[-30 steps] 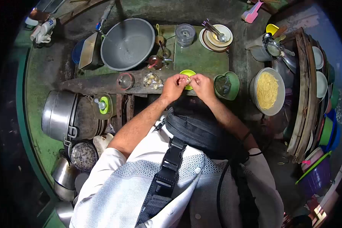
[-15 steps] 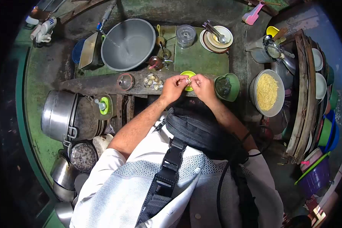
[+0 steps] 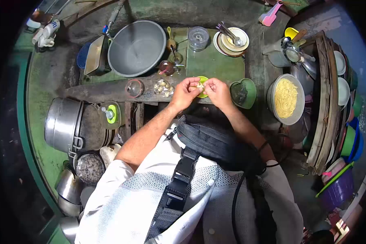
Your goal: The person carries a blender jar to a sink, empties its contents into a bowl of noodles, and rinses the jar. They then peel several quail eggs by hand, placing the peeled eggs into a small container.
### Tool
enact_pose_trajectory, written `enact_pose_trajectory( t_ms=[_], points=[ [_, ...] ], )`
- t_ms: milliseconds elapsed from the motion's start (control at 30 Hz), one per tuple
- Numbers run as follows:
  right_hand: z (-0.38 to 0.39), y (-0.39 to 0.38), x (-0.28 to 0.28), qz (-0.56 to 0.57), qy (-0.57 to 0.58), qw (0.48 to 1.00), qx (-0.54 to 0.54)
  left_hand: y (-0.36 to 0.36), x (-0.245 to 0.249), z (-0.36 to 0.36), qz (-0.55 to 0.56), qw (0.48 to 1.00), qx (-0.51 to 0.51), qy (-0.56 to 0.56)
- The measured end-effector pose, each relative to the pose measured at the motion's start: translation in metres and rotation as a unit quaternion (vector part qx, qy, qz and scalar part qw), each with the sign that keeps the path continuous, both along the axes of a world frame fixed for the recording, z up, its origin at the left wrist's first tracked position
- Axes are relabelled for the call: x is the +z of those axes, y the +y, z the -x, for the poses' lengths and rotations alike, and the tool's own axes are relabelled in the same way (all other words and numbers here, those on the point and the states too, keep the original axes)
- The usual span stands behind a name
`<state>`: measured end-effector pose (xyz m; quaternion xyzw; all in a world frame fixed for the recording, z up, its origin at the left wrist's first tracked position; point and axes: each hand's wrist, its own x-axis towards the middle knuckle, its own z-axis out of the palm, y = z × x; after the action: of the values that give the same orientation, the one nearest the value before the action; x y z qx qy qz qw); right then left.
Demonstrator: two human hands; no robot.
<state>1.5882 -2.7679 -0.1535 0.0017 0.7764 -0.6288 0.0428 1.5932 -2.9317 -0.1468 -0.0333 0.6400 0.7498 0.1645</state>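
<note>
My left hand [image 3: 184,95] and my right hand [image 3: 218,94] meet over a small yellow-green bowl [image 3: 203,79]. Between their fingertips is a small pale piece [image 3: 200,86], too small to name, pinched from both sides. To the left of my left hand lies a clear bag of small pale items [image 3: 163,88] on the wooden ledge [image 3: 105,92]. A green bowl with dark contents [image 3: 244,93] stands right of my right hand.
A large grey basin [image 3: 137,49] stands at the back left. Stacked plates with spoons [image 3: 232,42] are behind the hands. A colander of yellow noodles [image 3: 286,99] is at the right. Metal pots [image 3: 63,124] stand at the left, and glass jars [image 3: 134,88] line the ledge.
My fingers have shifted slightly around the pale piece, which now shows more clearly. The thin stream of water from the tap into the grey basin no longer shows.
</note>
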Motion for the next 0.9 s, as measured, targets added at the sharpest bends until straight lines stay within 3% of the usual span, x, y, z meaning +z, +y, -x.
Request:
enact_pose_trajectory(
  t_ms=[100, 167, 400, 533, 633, 733, 900],
  points=[
    [-0.001, 0.001, 0.017, -0.028, 0.011, 0.999, 0.017, -0.001, 0.002, -0.001, 0.007, 1.000, -0.001, 0.004],
    [-0.001, -0.001, 0.025, -0.109, 0.075, 0.991, 0.013, -0.001, 0.005, -0.001, 0.031, 0.999, -0.011, 0.008],
    [-0.001, -0.002, 0.028, -0.133, 0.156, 0.979, 0.019, -0.002, 0.013, -0.002, 0.071, 0.997, -0.015, 0.030],
    [-0.001, -0.001, 0.030, -0.121, 0.139, 0.983, 0.015, -0.003, 0.014, -0.001, 0.043, 0.999, -0.028, 0.007],
    [0.000, 0.000, 0.020, -0.071, 0.072, 0.995, 0.024, -0.003, 0.017, -0.001, -0.022, 0.999, -0.023, -0.027],
    [0.001, 0.002, 0.012, 0.131, -0.092, 0.986, 0.044, -0.005, 0.020, -0.001, -0.097, 0.992, -0.028, -0.071],
    [0.001, 0.003, 0.017, 0.153, -0.103, 0.980, 0.070, -0.004, 0.032, -0.003, -0.095, 0.992, -0.025, -0.074]
  ],
)
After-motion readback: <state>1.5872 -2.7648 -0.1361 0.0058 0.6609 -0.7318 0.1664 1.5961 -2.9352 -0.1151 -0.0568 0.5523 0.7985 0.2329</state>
